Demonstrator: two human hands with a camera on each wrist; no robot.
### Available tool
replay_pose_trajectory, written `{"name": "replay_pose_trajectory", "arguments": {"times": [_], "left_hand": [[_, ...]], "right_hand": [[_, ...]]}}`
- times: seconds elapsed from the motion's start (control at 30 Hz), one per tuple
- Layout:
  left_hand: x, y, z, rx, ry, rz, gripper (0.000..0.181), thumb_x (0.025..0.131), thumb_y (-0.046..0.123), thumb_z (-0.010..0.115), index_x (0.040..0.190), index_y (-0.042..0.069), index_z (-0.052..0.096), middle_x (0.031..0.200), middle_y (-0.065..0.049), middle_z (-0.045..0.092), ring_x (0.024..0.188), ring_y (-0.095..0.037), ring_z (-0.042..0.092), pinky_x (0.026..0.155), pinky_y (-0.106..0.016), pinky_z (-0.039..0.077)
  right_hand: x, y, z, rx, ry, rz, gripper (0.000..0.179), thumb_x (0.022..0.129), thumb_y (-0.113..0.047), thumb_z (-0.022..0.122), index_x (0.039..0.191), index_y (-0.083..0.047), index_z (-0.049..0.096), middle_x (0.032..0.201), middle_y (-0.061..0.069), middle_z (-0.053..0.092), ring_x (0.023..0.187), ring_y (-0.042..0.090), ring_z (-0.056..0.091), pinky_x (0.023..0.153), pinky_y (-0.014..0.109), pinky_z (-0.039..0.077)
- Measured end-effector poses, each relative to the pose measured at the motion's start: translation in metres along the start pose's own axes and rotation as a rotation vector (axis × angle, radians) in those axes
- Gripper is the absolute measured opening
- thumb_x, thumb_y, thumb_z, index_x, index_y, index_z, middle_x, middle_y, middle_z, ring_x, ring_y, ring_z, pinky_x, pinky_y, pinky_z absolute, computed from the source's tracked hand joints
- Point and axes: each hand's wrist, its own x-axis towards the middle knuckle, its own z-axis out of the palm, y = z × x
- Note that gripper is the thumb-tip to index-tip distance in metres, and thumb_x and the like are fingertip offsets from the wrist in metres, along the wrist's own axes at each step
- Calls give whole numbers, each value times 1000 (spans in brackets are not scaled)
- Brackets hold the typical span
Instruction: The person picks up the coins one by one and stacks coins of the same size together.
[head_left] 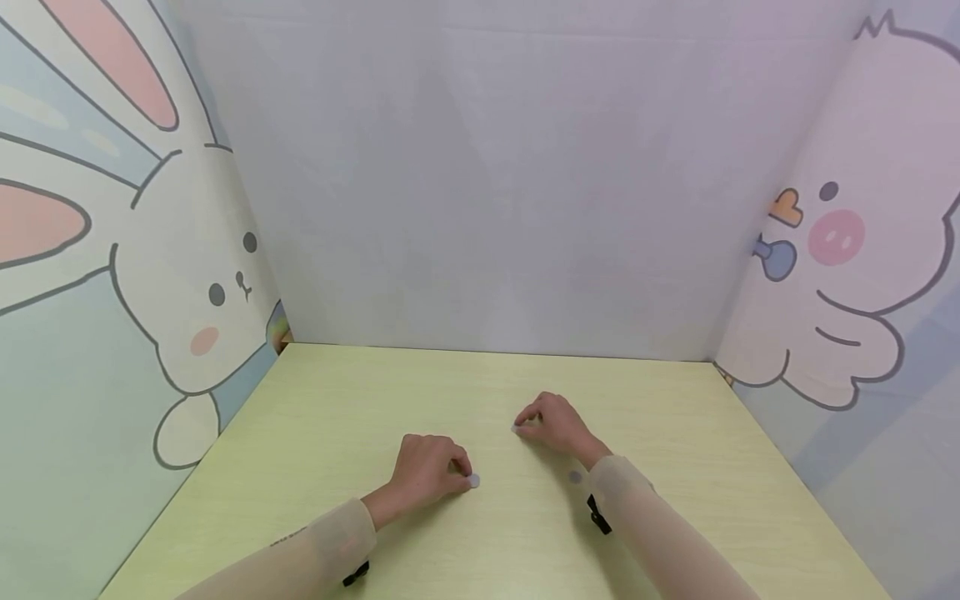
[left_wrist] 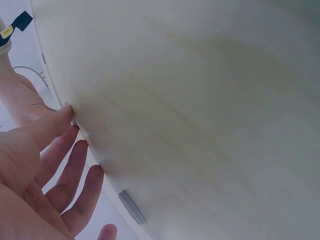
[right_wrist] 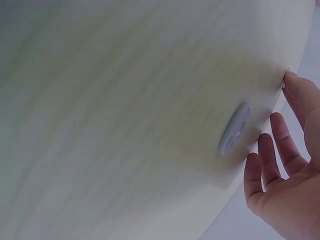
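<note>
In the head view my left hand (head_left: 429,472) is low over the table, its thumb and forefinger pinching a small round grey button (head_left: 474,481) at the edge. Farther back and to the right, my right hand (head_left: 553,423) pinches another pale button (head_left: 514,428), mostly covered by the fingertips. A third button (head_left: 575,477) lies flat beside the right wrist; the right wrist view shows a button (right_wrist: 235,129) with small holes near the curled fingers. Under the left hand, the left wrist view shows a grey disc (left_wrist: 132,207) nearly edge-on, hidden from the head camera.
The pale yellow wood-grain table (head_left: 360,392) ends at a plain whitish cloth (head_left: 480,192) behind. Cloth walls with a cartoon rabbit (head_left: 187,275) and a chick-like figure (head_left: 877,183) stand at the sides. Dark straps (head_left: 598,515) hang under both sleeves.
</note>
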Motion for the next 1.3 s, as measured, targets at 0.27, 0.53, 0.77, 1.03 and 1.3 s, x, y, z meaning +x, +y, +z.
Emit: {"name": "replay_pose_trajectory", "arguments": {"times": [0.27,0.53,0.77,1.03,1.3], "left_hand": [[0,0,1,7,6,1,13,82,33,93,79,26,82,80,15,76,77,-4,65,80,-44,43],[0,0,1,5,8,1,12,82,32,93,79,26,82,80,15,76,76,-5,65,80,-45,43],[0,-1,2,6,9,4,12,82,31,93,79,27,82,80,15,76,76,-5,65,81,-46,43],[-1,0,1,4,0,0,12,83,32,93,79,27,82,80,15,76,77,-5,66,81,-46,43],[0,1,0,-12,2,1,11,82,29,93,80,26,83,81,14,76,81,-11,69,83,-48,43]], "right_hand": [[-10,-4,-3,24,-5,8,6,89,-15,87,95,-17,86,92,-5,70,84,17,55,74,33,45],[-19,-3,-4,29,-17,15,6,90,-18,87,95,-19,86,95,-6,71,87,17,58,77,32,46],[-27,0,-4,34,-25,17,5,89,-19,88,93,-22,86,93,-8,70,85,15,55,76,31,44],[-37,-1,-6,23,-32,-4,5,88,-18,88,91,-21,85,90,-8,68,83,15,54,74,30,44],[-46,-5,-10,44,-60,-49,5,90,-20,87,88,-16,85,89,-6,67,83,17,55,74,30,44]]}}
